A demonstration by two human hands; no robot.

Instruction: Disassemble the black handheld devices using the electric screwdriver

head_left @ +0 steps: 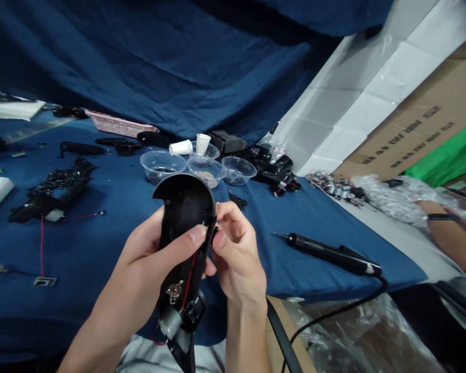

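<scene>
You hold a black plastic shell (184, 199) up in front of you, over the near edge of the blue cloth (295, 217) on the table. Your left hand (149, 264) is closed around the shell from its left side. The left thumb lies across the hollow inside and presses near the right edge. Your right hand (236, 254) is close to the left one, with its fingers bent and its fingertips at the shell's right edge. A tiny dark bit shows there by your right thumb, but you can't tell if the fingers pinch it or just the edge.

A red wire (189, 280) runs down inside the shell. Near the bottom are a metal spring piece (174, 292) and a silver motor (171, 324).

To the right, a black screwdriver (332, 254) lies on the cloth, with its tip pointing left. Past the shell sit some clear bowls (238, 171) and two white cups (203, 144), one standing and one on its side. A small pile of black screws (237, 201) lies near the bowls. To the left is a heap of black bits (64, 178). At the far right, you see another person's arm (456, 238) with a dark band on it.
</scene>
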